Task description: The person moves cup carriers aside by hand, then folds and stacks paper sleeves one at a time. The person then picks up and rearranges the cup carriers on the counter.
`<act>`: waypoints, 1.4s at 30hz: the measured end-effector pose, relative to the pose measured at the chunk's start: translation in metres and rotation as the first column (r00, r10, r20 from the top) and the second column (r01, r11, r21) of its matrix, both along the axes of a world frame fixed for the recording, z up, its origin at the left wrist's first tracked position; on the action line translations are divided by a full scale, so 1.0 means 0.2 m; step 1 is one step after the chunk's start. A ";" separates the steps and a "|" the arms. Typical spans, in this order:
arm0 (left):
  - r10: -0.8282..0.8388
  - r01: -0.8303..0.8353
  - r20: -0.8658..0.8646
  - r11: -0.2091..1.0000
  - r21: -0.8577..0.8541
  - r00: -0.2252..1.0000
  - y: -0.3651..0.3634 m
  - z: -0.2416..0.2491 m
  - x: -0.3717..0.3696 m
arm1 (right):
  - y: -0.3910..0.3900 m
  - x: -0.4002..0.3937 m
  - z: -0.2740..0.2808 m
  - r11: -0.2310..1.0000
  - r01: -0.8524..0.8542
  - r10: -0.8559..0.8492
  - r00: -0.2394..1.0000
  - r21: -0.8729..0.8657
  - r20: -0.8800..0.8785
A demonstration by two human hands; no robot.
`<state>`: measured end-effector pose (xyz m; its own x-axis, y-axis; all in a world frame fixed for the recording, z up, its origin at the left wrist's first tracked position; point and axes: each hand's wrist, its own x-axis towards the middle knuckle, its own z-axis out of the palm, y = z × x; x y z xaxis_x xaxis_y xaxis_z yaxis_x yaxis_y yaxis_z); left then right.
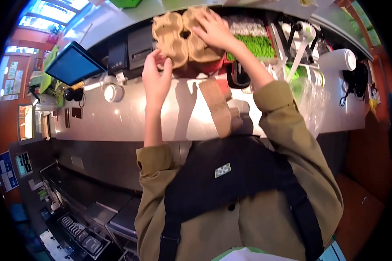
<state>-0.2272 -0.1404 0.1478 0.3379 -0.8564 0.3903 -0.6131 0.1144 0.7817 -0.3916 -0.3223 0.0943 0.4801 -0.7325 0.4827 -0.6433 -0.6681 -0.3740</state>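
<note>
A tan moulded-pulp cup carrier with round wells sits at the far side of the steel counter, over something red. My right hand lies on its right part, fingers stretched out and spread. At the near left corner of the carrier is my left hand, its thumb and fingers apart and fingertips right at the rim. A brown cardboard piece rests on the counter between my forearms, close to the front edge.
A tablet screen and a black boxy device stand left, with a white-lidded round container nearby. Green shredded filler, a clear plastic bag and a white cylinder are at right.
</note>
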 end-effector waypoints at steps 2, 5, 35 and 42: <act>-0.061 0.062 -0.015 0.992 0.110 0.998 0.12 -0.10 -0.09 | 0.06 -0.04 0.06 0.982 0.027 -0.008 0.994 -0.187 0.105; -0.064 0.174 -0.321 0.929 0.326 0.945 0.25 -0.45 -0.16 | 0.34 -0.13 0.14 0.975 -0.219 0.180 0.876 0.037 0.447; -0.236 0.354 -0.587 0.931 0.093 0.775 0.19 -0.95 -0.20 | 0.68 -0.26 -0.46 0.851 -0.313 0.264 0.949 0.422 0.172; -0.225 0.306 -0.482 0.947 0.095 0.847 0.16 -0.98 -0.26 | 0.68 -0.26 -0.45 0.860 -0.308 0.257 0.950 0.408 0.176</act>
